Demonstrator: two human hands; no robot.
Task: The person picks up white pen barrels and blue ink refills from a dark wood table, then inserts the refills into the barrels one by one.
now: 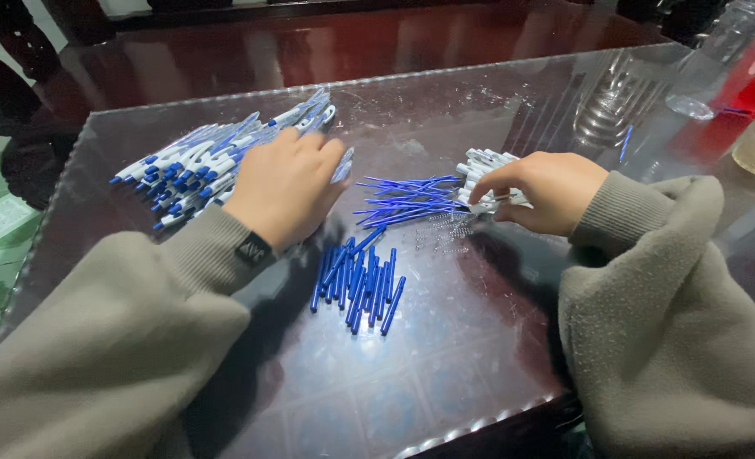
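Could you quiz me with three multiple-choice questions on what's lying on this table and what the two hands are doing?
1. Where is the big heap of white-and-blue pens?
A. under the left hand
B. by the bottle
C. on the floor

2. What colour are the short pieces lying between the arms?
A. red
B. blue
C. green

3. What is the right hand doing?
A. lying flat
B. pinching white pieces
C. gripping the bottle

Answers: 1 A, the left hand rests on the heap's edge. 2 B, all are blue. 3 B, its fingers close on the white pieces; the clear bottle stands apart.
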